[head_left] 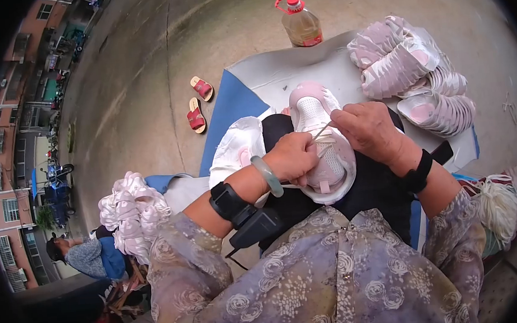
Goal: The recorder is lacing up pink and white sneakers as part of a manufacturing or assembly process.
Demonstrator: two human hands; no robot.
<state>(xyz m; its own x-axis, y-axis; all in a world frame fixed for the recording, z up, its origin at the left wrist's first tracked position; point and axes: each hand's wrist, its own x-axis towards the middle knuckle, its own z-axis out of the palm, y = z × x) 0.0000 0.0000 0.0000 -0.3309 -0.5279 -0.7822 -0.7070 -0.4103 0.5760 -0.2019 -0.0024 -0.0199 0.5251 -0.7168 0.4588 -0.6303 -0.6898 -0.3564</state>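
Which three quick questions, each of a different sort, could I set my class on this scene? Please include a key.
1. Multiple choice: What colour is the cap of the large bottle?
A) Blue
B) Red
C) Green

2. True or false: The left hand and the right hand are both at the pink-and-white shoe upper.

3. Fill in the blank: The hand nearest the pale bangle is the person's ____ one.

Key: 1. B; 2. True; 3. left
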